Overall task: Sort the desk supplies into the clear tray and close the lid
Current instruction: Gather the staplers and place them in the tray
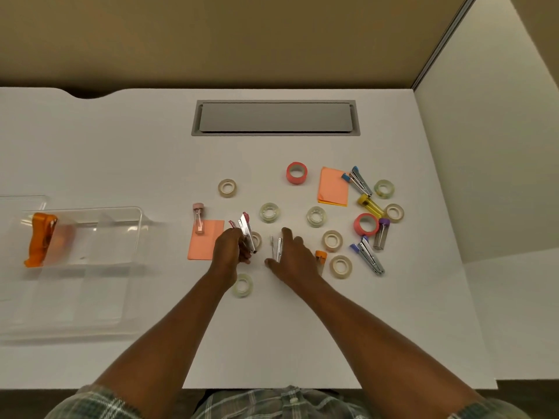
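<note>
My left hand (230, 250) grips a pink-tipped silver stapler (246, 232), lifted a little above the desk. My right hand (295, 257) reaches over a white stapler (277, 248) lying on the desk, fingers spread and touching it. The clear tray (90, 237) stands at the left with an orange tape dispenser (40, 238) inside. Its clear lid (69, 309) lies in front of it. Several clear tape rolls (269, 212), two pink tape rolls (296, 173), two blue staplers (367, 257) and staple tubes are scattered in the middle and right.
Two orange sticky-note pads (333, 186) (203, 241) lie on the white desk (302, 328). A pink-capped tube (198, 219) rests on the left pad. A grey cable hatch (275, 117) sits at the back. A partition wall rises on the right.
</note>
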The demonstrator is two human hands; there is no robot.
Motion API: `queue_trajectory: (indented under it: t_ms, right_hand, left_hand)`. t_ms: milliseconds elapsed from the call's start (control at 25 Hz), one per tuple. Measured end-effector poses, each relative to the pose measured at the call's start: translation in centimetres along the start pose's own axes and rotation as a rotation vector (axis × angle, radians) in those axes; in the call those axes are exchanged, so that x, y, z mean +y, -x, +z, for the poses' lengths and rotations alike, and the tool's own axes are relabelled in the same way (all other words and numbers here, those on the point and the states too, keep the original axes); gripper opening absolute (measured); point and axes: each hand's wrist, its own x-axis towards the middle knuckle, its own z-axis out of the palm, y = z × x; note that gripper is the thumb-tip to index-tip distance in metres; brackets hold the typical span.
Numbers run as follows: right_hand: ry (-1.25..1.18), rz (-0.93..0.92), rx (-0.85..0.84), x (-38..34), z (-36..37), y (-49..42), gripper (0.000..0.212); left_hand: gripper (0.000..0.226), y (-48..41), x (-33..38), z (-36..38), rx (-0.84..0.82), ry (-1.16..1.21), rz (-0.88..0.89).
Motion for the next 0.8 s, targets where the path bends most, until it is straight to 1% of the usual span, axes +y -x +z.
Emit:
queue_trajectory:
  t_ms: [80,120,240,320,400,480,560,640,800]
  right_hand:
    - [0.001,-0.021,0.051,-0.6,0.4,-0.1,0.053]
    - [-0.027,-0.007,0.056,-0.7,0.3,-0.2,0.047]
    - [-0.170,0.028,0.005,-0.4,-0.8,-0.6,0.048]
    - [-0.409,0.070,-0.041,0.3,-1.7,-0.5,0.046]
    - [-0.723,0.162,-0.092,0.6,-2.3,-0.3,0.037]
    - [-0.931,0.220,-0.148,0.5,-3.0,-0.1,0.025]
    - [-1.014,0.232,-0.191,-0.3,-3.3,0.2,0.023]
    - [-1.082,0.228,-0.221,-1.4,-3.3,0.5,0.026]
    - [-1.206,0.127,-0.345,-5.2,-3.2,1.2,0.023]
  left_hand:
    - [0.022,0.4,-0.3,0.0,-0.008,0.035,-0.027]
    - [0.023,0.6,-0.4,0.1,-0.010,0.057,-0.039]
    - [0.023,1.2,-0.3,0.0,-0.012,0.133,-0.075]
    - [0.021,1.5,0.0,0.0,-0.020,0.193,-0.102]
    - [0.023,1.9,0.3,0.1,-0.064,0.230,-0.111]
    - [0.025,2.3,0.5,0.3,-0.106,0.243,-0.091]
    - [0.027,2.8,0.9,0.3,-0.145,0.253,-0.071]
    - [0.027,3.3,1.4,0.1,-0.194,0.285,-0.054]
    - [0.029,4.0,2.3,-2.1,-0.260,0.291,0.004]
